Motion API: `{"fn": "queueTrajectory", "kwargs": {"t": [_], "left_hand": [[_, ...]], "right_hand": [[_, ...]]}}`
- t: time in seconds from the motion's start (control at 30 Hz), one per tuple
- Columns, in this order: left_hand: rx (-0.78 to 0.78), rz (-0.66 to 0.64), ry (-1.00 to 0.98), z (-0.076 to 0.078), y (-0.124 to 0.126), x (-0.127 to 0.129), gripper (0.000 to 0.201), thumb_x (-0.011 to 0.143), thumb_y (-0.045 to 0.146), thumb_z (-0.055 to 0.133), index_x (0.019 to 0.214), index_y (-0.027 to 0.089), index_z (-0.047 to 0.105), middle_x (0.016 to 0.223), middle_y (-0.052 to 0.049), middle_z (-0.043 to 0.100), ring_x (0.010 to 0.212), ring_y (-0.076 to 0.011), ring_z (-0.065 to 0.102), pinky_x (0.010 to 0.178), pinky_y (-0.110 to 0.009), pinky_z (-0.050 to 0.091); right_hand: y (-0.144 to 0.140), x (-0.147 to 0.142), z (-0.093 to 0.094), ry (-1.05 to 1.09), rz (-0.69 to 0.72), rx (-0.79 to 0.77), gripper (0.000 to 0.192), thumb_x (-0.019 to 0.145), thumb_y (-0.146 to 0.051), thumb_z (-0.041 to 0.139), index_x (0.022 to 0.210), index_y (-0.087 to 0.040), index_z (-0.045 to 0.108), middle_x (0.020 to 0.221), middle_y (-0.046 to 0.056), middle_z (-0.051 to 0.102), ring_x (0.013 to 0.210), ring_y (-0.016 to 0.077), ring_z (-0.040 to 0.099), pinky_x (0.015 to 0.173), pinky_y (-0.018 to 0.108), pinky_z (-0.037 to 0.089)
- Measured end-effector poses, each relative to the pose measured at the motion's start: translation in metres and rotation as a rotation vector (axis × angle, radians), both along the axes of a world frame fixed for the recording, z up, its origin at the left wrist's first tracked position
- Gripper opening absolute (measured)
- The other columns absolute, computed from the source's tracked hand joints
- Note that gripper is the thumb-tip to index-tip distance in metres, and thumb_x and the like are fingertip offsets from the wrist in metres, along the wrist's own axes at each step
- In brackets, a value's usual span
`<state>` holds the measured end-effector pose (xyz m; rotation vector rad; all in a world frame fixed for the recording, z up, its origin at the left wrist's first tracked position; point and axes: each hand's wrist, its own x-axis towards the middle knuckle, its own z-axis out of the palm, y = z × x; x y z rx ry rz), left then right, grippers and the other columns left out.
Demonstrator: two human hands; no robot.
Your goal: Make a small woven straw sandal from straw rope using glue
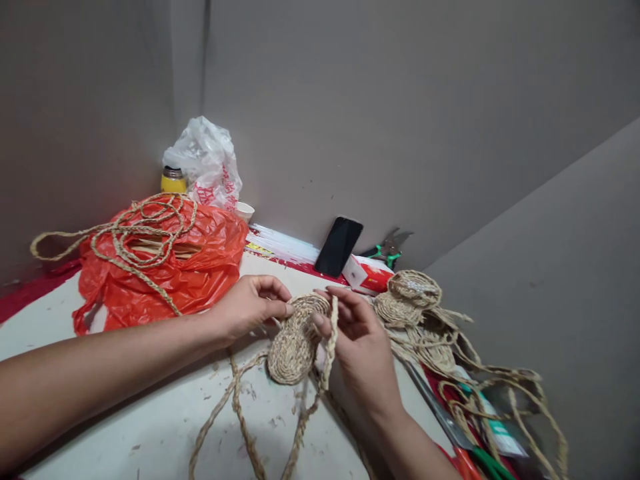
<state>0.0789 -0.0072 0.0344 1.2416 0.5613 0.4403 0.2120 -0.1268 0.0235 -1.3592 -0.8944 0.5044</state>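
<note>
Gripping coiled straw mat [295,343], no legible writing

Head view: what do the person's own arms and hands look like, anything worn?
Both forearms are bare, no sleeves in view. The left hand and right hand wear no gloves; no rings, watch or bracelets are visible. Fingernails look short and unpainted.

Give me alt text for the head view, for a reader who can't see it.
Two bare hands hold a coiled oval mat of braided straw over a white table: the left hand pinches its edge, the right hand grips the loose braid at its rim. Behind lie an orange plastic bag topped with braid, a black phone and more coiled pieces.
</note>
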Motion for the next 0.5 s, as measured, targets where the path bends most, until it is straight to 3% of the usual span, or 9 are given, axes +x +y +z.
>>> {"fn": "queueTrajectory", "kwargs": {"t": [0.2, 0.5], "left_hand": [[0.002, -0.081, 0.01, -0.005, -0.01, 0.001, 0.018, 0.063, 0.022, 0.072, 0.074, 0.015, 0.06, 0.057, 0.006, 0.057, 0.048, -0.0059, 0.048, 0.051, -0.021, 0.038], [0.246, -0.185, 0.087, 0.006, -0.001, -0.001, 0.009, 0.063, 0.02, 0.068, 0.067, 0.013, 0.067, 0.059, 0.003, 0.06, 0.055, -0.0072, 0.05, 0.056, -0.02, 0.039]], "right_hand": [[-0.001, -0.004, 0.0, 0.074, 0.086, -0.149, 0.039, 0.068, -0.029, 0.077, 0.1, -0.023, 0.056, 0.075, -0.002, 0.064, 0.062, 0.0139, 0.057, 0.057, 0.023, 0.047], [-0.004, -0.001, -0.006, 0.24, 0.211, -0.129, 0.036, 0.068, -0.025, 0.078, 0.098, -0.024, 0.057, 0.076, -0.004, 0.064, 0.064, 0.0113, 0.055, 0.059, 0.02, 0.044]]}}
